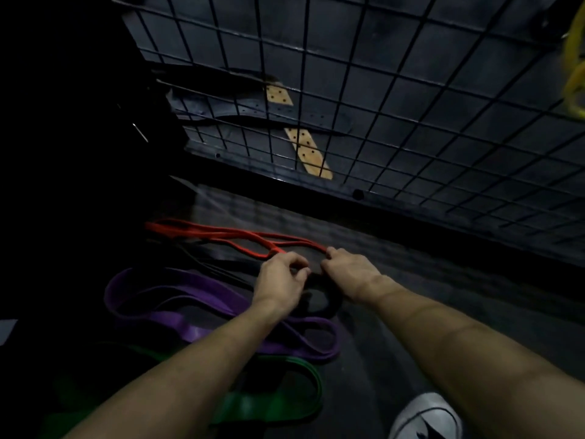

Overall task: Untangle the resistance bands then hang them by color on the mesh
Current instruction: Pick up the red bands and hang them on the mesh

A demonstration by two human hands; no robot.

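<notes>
Both hands are working at the near end of the red bands (221,236) lying on the floor (395,312) below the mesh (380,90). The left hand (280,282) is pinching red strands where they cross; the right hand (346,274) is curling over their end and a black band (319,301). Purple bands (190,324) and green bands (269,403) are lying nearer. Pulling now is risking tightening the crossing, or dragging black strands along, since dim light is hiding them.
</notes>
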